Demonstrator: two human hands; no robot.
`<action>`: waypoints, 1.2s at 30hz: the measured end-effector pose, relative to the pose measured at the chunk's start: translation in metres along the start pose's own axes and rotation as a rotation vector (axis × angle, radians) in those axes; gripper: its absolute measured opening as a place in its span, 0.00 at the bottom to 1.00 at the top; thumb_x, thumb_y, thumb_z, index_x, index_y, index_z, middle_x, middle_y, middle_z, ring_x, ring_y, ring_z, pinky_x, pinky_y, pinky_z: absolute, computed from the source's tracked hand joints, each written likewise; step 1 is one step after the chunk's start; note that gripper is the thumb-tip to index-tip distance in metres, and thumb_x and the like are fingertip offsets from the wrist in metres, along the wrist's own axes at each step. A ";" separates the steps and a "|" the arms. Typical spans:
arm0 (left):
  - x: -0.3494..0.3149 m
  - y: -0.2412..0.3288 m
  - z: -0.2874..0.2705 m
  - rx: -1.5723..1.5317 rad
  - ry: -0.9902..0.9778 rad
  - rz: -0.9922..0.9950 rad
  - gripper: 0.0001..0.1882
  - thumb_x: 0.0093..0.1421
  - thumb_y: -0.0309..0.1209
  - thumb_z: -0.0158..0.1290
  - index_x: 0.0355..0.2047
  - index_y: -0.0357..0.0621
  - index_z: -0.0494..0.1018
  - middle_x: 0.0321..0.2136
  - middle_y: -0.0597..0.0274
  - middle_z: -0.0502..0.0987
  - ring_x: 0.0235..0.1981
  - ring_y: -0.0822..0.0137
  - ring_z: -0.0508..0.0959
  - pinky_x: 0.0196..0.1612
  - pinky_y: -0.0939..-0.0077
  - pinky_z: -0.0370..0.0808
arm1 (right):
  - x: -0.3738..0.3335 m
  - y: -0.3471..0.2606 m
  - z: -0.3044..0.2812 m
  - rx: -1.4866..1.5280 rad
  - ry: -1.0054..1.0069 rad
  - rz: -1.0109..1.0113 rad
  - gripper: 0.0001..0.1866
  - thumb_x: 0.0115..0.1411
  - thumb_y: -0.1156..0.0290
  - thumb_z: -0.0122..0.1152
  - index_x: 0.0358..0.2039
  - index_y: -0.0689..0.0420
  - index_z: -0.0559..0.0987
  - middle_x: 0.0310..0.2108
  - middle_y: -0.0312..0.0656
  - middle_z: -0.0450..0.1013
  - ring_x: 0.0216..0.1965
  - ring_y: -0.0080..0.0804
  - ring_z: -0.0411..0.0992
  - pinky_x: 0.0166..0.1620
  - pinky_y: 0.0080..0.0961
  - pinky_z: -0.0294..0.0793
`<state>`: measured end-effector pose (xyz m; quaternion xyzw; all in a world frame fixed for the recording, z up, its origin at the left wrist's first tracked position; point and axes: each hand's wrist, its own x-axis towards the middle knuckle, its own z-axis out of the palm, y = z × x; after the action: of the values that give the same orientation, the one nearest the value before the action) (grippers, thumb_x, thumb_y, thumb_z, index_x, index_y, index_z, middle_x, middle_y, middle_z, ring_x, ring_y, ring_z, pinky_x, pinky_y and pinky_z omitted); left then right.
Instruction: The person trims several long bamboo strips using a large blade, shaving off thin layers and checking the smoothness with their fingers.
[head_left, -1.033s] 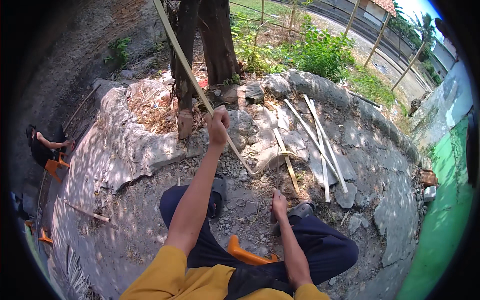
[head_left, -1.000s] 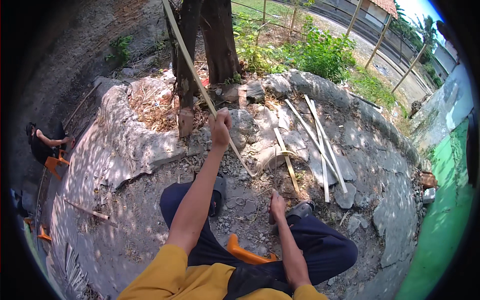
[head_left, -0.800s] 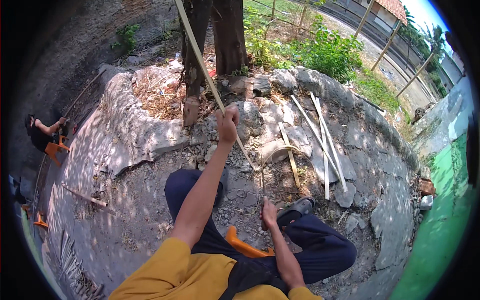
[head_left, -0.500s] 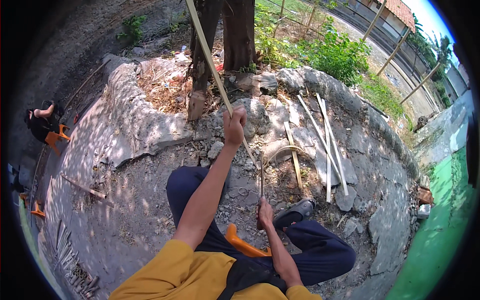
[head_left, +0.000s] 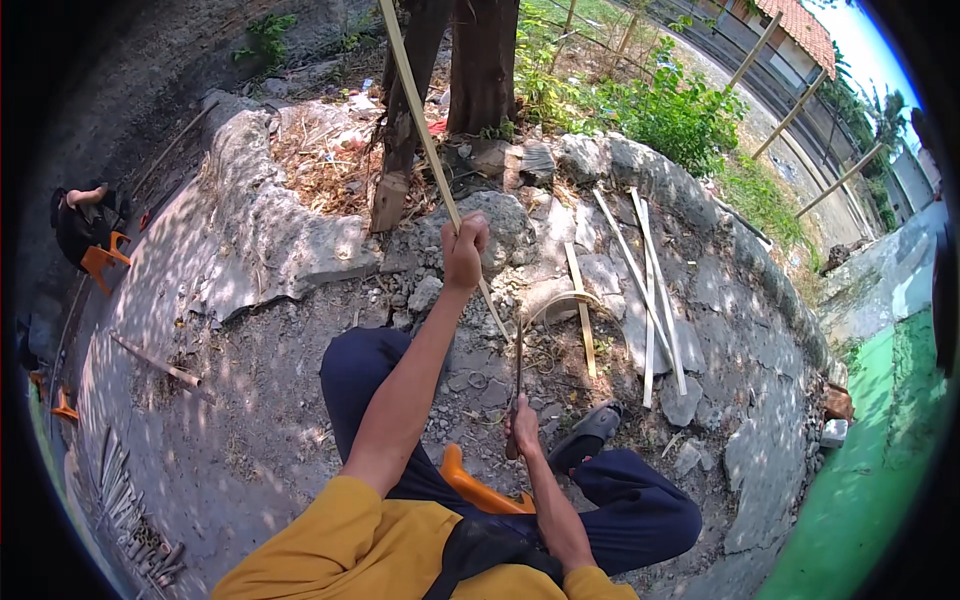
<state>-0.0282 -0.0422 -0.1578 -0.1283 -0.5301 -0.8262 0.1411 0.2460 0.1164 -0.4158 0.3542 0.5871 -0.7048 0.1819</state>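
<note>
My left hand (head_left: 464,252) is closed round a long, pale bamboo strip (head_left: 420,118). The strip slants from the top of the view, past a leaning trunk, down to the rubble in front of me, where its lower end is beside the blade. In my right hand (head_left: 526,428), lower and to the right, is a knife (head_left: 519,365) with a narrow dark blade pointing up and away from me. Part of its dark handle shows below the fist. Whether the blade touches the strip, I cannot tell.
Several pale strips (head_left: 652,300) lie on broken concrete to the right, near a thin curled strip (head_left: 565,297). An orange stool (head_left: 480,490) is beneath me. Bamboo pieces (head_left: 125,500) are piled at lower left. A seated person (head_left: 80,230) is at far left.
My right hand has turned slightly, so more of the knife's handle and the blade's flat side show. The left hand keeps its grip on the strip. The whole view has shifted a little.
</note>
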 end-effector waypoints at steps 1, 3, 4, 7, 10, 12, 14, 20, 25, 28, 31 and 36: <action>0.000 0.000 -0.002 -0.017 -0.001 -0.003 0.22 0.64 0.33 0.44 0.13 0.46 0.54 0.12 0.72 0.52 0.14 0.78 0.50 0.20 0.74 0.47 | -0.003 0.001 0.003 -0.039 0.038 -0.046 0.35 0.70 0.37 0.40 0.26 0.60 0.72 0.14 0.35 0.63 0.13 0.27 0.64 0.18 0.28 0.65; -0.002 0.003 -0.004 -0.034 -0.004 -0.006 0.22 0.65 0.33 0.45 0.13 0.45 0.55 0.12 0.73 0.53 0.15 0.78 0.51 0.21 0.73 0.47 | -0.003 0.007 0.001 -0.077 0.077 -0.093 0.35 0.70 0.37 0.41 0.26 0.59 0.73 0.14 0.36 0.64 0.13 0.27 0.65 0.18 0.28 0.65; -0.004 0.005 -0.007 -0.039 0.018 -0.030 0.22 0.64 0.34 0.45 0.13 0.45 0.56 0.12 0.73 0.53 0.15 0.78 0.51 0.21 0.74 0.47 | -0.003 0.008 -0.001 -0.113 0.037 -0.032 0.35 0.70 0.37 0.41 0.26 0.59 0.73 0.14 0.36 0.64 0.13 0.27 0.65 0.18 0.28 0.65; -0.003 0.015 -0.004 -0.038 0.002 -0.026 0.21 0.64 0.35 0.44 0.14 0.48 0.54 0.11 0.72 0.52 0.13 0.78 0.51 0.19 0.75 0.49 | 0.004 0.024 -0.020 -0.148 0.000 0.039 0.34 0.69 0.36 0.42 0.29 0.59 0.73 0.16 0.35 0.65 0.14 0.26 0.65 0.19 0.27 0.66; 0.002 0.041 0.012 -0.059 -0.069 -0.050 0.20 0.64 0.36 0.43 0.16 0.51 0.52 0.10 0.71 0.51 0.12 0.77 0.50 0.19 0.76 0.50 | 0.012 0.036 -0.040 -0.013 -0.028 0.106 0.34 0.68 0.35 0.43 0.32 0.59 0.73 0.16 0.34 0.64 0.15 0.26 0.64 0.20 0.25 0.66; 0.008 0.076 0.016 -0.081 -0.115 -0.076 0.20 0.65 0.38 0.42 0.17 0.52 0.50 0.11 0.71 0.50 0.12 0.76 0.49 0.19 0.76 0.50 | 0.011 0.030 -0.038 0.168 -0.100 0.181 0.34 0.68 0.35 0.45 0.35 0.60 0.73 0.17 0.33 0.63 0.15 0.25 0.62 0.21 0.24 0.66; 0.014 0.109 0.014 -0.051 -0.118 -0.058 0.20 0.65 0.38 0.42 0.17 0.52 0.50 0.11 0.71 0.51 0.12 0.76 0.50 0.19 0.76 0.50 | 0.004 0.008 -0.024 0.139 -0.151 0.200 0.33 0.68 0.36 0.45 0.34 0.59 0.73 0.17 0.33 0.64 0.16 0.25 0.63 0.21 0.25 0.66; 0.029 0.126 0.053 -0.087 -0.258 -0.143 0.20 0.66 0.38 0.42 0.17 0.53 0.53 0.11 0.72 0.52 0.11 0.78 0.51 0.18 0.78 0.52 | -0.001 -0.009 -0.065 -0.388 -0.056 -0.043 0.17 0.61 0.59 0.62 0.25 0.60 0.76 0.20 0.41 0.73 0.19 0.30 0.73 0.24 0.33 0.71; 0.008 0.098 0.049 -0.262 -0.475 -0.343 0.15 0.65 0.36 0.46 0.23 0.49 0.58 0.12 0.74 0.53 0.11 0.80 0.51 0.15 0.81 0.50 | -0.077 -0.028 -0.064 -1.111 -0.045 -0.077 0.30 0.54 0.52 0.62 0.44 0.69 0.76 0.42 0.63 0.78 0.45 0.59 0.78 0.49 0.45 0.76; -0.008 0.096 0.060 -0.332 -0.576 -0.398 0.11 0.63 0.36 0.48 0.27 0.46 0.61 0.15 0.73 0.56 0.14 0.80 0.54 0.17 0.81 0.52 | -0.099 -0.020 -0.059 -1.169 -0.087 -0.015 0.34 0.55 0.56 0.60 0.53 0.71 0.68 0.46 0.68 0.76 0.51 0.62 0.74 0.55 0.48 0.73; -0.012 0.092 0.066 -0.289 -0.590 -0.378 0.09 0.61 0.35 0.48 0.34 0.43 0.65 0.20 0.67 0.65 0.20 0.76 0.65 0.23 0.80 0.64 | -0.091 -0.005 -0.056 -1.157 -0.140 -0.010 0.37 0.55 0.58 0.60 0.56 0.72 0.63 0.46 0.70 0.75 0.52 0.63 0.74 0.57 0.49 0.72; -0.010 0.097 0.068 -0.123 -0.486 -0.300 0.17 0.64 0.33 0.43 0.50 0.37 0.66 0.36 0.55 0.76 0.40 0.63 0.79 0.48 0.65 0.76 | -0.084 -0.003 -0.054 -1.165 -0.161 0.013 0.38 0.54 0.56 0.67 0.54 0.72 0.66 0.47 0.66 0.76 0.51 0.59 0.75 0.54 0.44 0.75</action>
<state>0.0213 -0.0180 -0.0528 -0.2508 -0.5102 -0.8136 -0.1219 0.3163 0.1554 -0.3568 0.1450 0.8597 -0.2897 0.3950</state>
